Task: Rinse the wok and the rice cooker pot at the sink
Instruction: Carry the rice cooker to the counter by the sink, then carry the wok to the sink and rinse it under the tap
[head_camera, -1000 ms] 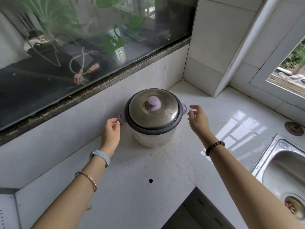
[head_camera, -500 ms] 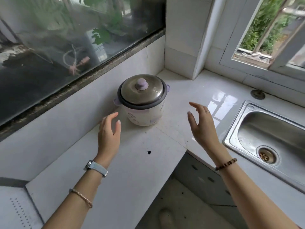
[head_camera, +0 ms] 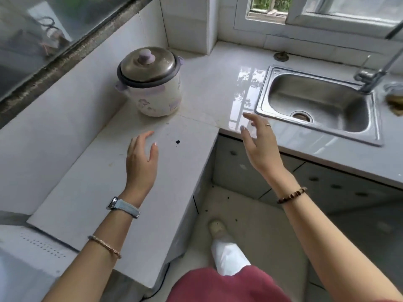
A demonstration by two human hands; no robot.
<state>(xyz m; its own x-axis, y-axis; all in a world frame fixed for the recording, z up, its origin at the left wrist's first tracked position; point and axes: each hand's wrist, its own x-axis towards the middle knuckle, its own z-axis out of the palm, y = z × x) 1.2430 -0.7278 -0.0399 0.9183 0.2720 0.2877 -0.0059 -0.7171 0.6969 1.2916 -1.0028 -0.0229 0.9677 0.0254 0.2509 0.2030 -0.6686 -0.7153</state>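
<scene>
Hands farther back from lidded rice cooker than before, each grip wide, empty.

Faucet spout cut off at right edge; rice cooker contents under lid.

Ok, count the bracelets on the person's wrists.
2: a thin gold bracelet on the left forearm, below the watch, and a dark beaded bracelet on the right wrist. None seem hidden.
</scene>
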